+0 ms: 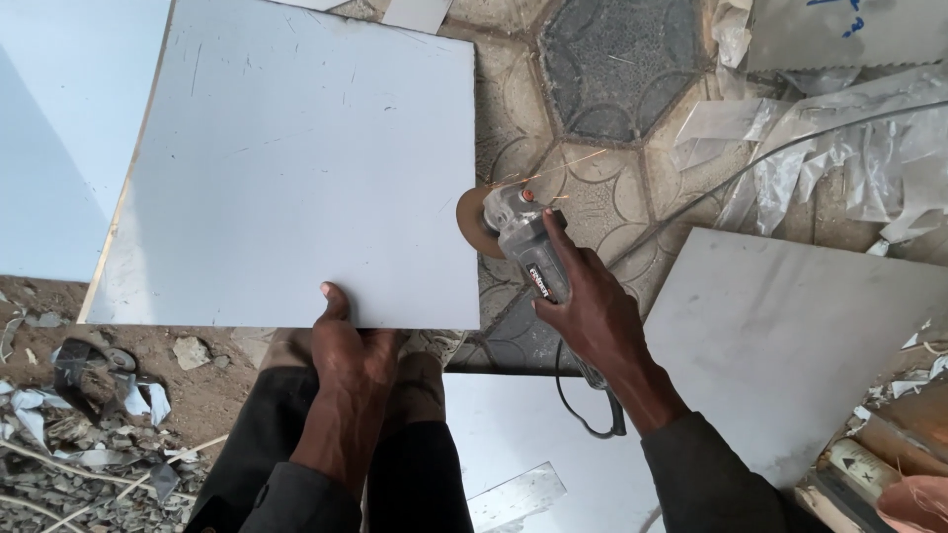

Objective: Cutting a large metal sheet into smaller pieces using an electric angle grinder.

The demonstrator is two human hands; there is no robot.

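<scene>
Head view: my left hand [348, 347] pins the metal sheet [296, 158] steady mid-frame, thumb spread on top, while my right hand [592, 306], fist wrapped around the angle grinder [513, 232], sparks its edge

Paved floor [612, 69] lay open beyond the grinder [518, 237] — bounded left by the metal sheet [296, 168], right by plastic scraps [839, 158] and a second sheet [790, 326].
</scene>
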